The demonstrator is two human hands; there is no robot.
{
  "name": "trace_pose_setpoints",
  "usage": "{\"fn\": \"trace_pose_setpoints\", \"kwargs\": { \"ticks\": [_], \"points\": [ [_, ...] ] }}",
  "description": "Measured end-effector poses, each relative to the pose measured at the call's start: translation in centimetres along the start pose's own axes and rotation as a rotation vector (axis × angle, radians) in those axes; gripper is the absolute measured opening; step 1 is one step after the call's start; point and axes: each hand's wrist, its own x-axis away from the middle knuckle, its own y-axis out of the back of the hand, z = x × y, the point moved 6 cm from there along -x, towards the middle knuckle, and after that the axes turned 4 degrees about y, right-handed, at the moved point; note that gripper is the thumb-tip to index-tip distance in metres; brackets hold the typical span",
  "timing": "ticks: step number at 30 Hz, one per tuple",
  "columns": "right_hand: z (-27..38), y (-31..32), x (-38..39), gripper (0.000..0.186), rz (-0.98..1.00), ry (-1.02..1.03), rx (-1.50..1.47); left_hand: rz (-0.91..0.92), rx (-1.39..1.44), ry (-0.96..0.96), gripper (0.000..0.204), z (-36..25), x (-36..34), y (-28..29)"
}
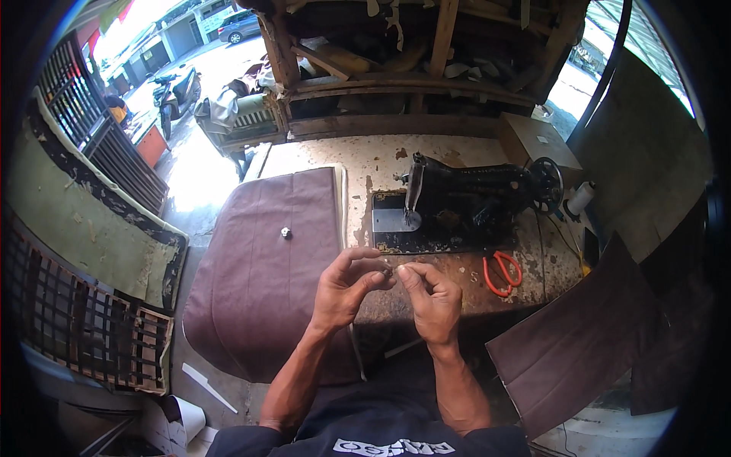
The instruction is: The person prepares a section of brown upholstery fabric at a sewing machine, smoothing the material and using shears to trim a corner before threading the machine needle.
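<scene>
Near the table's front edge, just below the sewing machine, my left hand pinches a small dark piece, too small to name. My right hand is closed beside it, thumb and forefinger pinched at the piece; whether it holds a thread or another part is unclear. The black sewing machine stands behind my hands, with a metal plate at its left. Maroon padded fabric lies to the left with a small silvery part on it. Orange-handled scissors lie right of my right hand.
The worn table carries a thread cone and cardboard box. A wooden frame stands behind. Maroon panels hang at the right; a green padded panel and grille lean at the left. A scooter is outside.
</scene>
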Motion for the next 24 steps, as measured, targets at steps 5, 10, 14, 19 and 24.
{"fn": "trace_pose_setpoints", "kwargs": {
  "ticks": [5,10,14,19,24],
  "points": [
    [-0.3,0.2,-0.1,0.019,-0.057,0.043,0.06,0.035,0.014,-0.004,0.034,0.3,0.2,0.1],
    [0.8,0.5,-1.0,0.019,-0.087,0.122,0.044,0.035,-0.006,0.081,0.037,1.1,0.2,0.1],
    [1.2,0.3,-1.3,0.019,-0.087,0.162,0.046,0.047,0.057,0.102,0.044,2.3,0.4,-0.3],
    [0.1,0.2,-0.5,0.02,-0.042,0.046,0.015,0.037,0.107,0.151,0.053,2.6,0.5,-0.6],
    [-1.0,0.8,0.2,0.022,-0.059,0.055,0.069,0.005,0.127,0.15,0.046,2.4,0.6,-0.1]
  ]
}}
